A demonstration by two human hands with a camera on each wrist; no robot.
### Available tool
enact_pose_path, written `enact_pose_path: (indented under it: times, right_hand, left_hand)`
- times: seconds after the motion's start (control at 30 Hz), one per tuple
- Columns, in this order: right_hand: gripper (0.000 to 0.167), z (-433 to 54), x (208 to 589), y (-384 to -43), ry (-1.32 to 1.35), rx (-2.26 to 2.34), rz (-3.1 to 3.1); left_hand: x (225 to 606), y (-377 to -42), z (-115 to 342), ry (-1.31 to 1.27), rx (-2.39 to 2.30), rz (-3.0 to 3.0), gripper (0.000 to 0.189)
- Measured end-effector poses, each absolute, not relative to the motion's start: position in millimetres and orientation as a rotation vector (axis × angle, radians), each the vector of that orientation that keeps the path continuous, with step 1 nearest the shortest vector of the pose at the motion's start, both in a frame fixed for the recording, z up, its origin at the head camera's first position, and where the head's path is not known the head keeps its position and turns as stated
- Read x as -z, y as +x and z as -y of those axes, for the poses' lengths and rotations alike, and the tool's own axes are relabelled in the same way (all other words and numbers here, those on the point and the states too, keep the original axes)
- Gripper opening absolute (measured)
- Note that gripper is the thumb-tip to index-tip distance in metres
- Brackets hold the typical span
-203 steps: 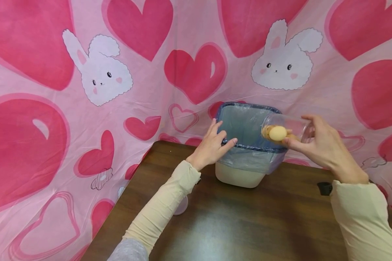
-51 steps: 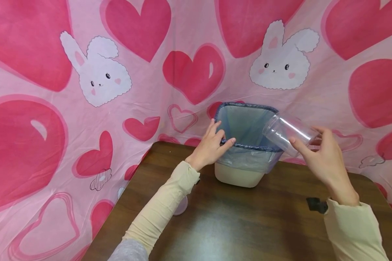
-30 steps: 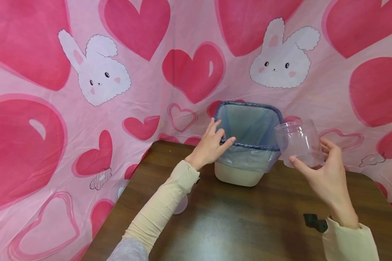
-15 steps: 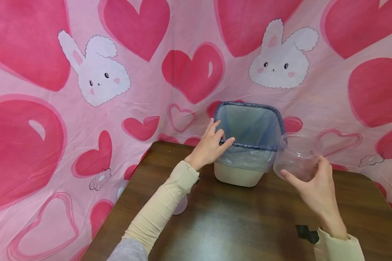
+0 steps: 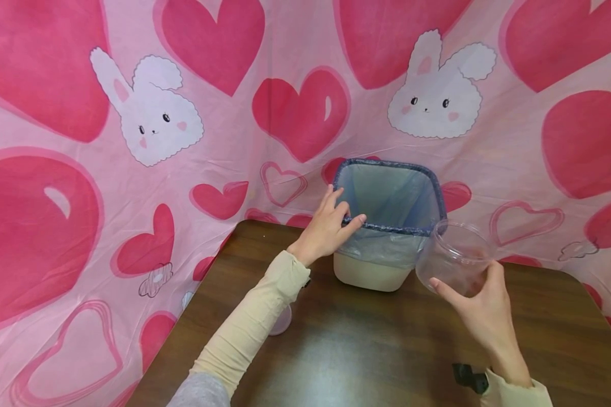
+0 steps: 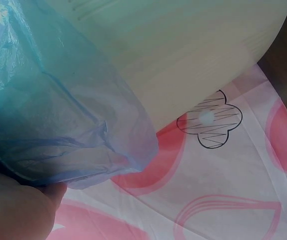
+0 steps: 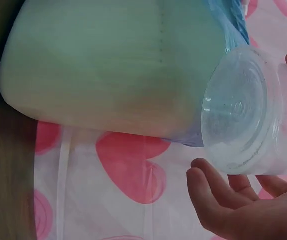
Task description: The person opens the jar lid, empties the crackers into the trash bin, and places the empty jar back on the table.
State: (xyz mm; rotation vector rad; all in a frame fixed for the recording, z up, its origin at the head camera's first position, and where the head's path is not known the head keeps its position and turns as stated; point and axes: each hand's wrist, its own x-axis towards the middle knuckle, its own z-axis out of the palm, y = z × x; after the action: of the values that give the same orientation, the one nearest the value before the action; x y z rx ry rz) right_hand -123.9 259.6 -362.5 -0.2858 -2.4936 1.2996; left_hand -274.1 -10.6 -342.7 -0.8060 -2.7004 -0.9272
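Observation:
A cream trash bin (image 5: 371,274) lined with a translucent blue bag (image 5: 387,249) stands on the table. At its left front corner my left hand (image 5: 326,226) holds the rim, thumb over the front edge and some fingers along the left side. Liner fills much of the left wrist view, hiding most of that hand. My right hand (image 5: 483,316) grips a clear plastic jar (image 5: 453,263) by its lower part, thumb on the near side. The jar is open-topped, slightly tilted, with nothing visible inside; it overlaps the bin's right front corner. In the right wrist view, its round base (image 7: 238,107) faces the camera.
A round translucent lid (image 5: 281,321) lies on the brown wooden table (image 5: 356,350), partly behind my left forearm. A pink cloth (image 5: 224,135) with hearts and rabbits hangs behind the table. A black piece (image 5: 470,377) sits at my right wrist.
The jar earlier tipped over the bin with yellowish, egg-like contents; these have left it. My right hand has turned it upright and lowered it toward me. The left hand stays at the rim.

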Motion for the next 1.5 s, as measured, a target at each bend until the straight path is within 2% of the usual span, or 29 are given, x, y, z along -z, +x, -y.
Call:
enact_pose_path:
  times: [0.83,1.5]
  right_hand:
    - [0.094,-234,383,-107,-0.206,-1.34,2.538]
    - [0.087,-219,401,-101,-0.076,-1.25,2.545]
  left_hand:
    - [343,-274,11,-0.806,0.941,2.708,0.044]
    - [344,-275,11,-0.805,0.945,2.703,0.043]
